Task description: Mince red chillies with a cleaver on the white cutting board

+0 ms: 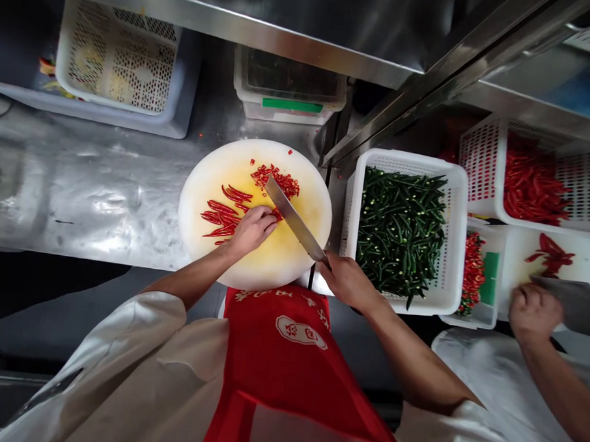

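Red whole chillies (221, 219) lay in a loose bunch on the left half of a round white cutting board (254, 268), tips mostly pointing left. Chopped chilli pieces (287, 183) sat in a heap near the board's far edge, a few strays beyond it. Left hand (254, 231): grip closed, fingers curled over some chillies right beside the blade, red showing between fingertips and steel. Right hand (348, 282): grip wrapped round the handle of a long knife (299, 228), blade slanting far-left across the board, its tip at the heap. Board stood on a steel bench (110, 193), close in front of a red apron (279, 370).

Right of the board: white basket (459, 241) full of green chillies (402, 232). Past that, a tub (466, 322) of chopped red and green bits, and behind it another basket (500, 171) holding red chillies. Far right, a co-worker's hand (535, 313) rested by a broad cleaver (575, 305) on a second board (584, 256), with red chillies on it.

Behind the main board, lidded container (280, 114), green strip on its front; contents probably dark, hard to make out. Far left, perforated basket (62, 48) in a grey bin (185, 105).
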`<state>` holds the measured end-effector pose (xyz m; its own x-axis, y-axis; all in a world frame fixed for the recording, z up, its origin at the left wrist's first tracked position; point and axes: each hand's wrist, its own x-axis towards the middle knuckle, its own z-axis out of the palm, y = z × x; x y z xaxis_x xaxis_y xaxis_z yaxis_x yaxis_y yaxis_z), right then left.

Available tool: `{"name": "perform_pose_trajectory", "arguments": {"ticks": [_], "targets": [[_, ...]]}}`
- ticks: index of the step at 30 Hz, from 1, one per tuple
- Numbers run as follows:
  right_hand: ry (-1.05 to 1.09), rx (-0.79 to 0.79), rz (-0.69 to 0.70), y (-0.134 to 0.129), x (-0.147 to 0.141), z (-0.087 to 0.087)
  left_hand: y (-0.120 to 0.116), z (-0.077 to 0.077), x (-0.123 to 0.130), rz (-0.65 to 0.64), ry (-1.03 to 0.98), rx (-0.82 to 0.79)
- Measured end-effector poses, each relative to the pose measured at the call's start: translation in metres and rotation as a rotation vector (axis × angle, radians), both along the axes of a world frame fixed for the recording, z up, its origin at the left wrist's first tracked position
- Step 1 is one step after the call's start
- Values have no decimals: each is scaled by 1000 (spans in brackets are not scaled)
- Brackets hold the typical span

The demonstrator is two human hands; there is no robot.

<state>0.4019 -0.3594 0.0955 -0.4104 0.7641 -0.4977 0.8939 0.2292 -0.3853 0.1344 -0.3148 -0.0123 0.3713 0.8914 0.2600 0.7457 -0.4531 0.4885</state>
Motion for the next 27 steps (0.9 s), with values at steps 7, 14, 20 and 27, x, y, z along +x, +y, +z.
{"name": "perform_pose_trajectory", "arguments": {"ticks": [7, 14, 20, 27], "targets": [[-42, -112, 2, -6, 15, 23, 1, -2, 4, 8, -9, -29], [-121, -80, 27, 3, -2, -12, 10, 2, -3, -66, 29, -53], [-151, -30, 92, 5, -4, -13, 36, 34, -44, -114, 122, -66], [-189, -54, 104, 9, -5, 2, 69, 36, -97, -47, 254, -178]]}}
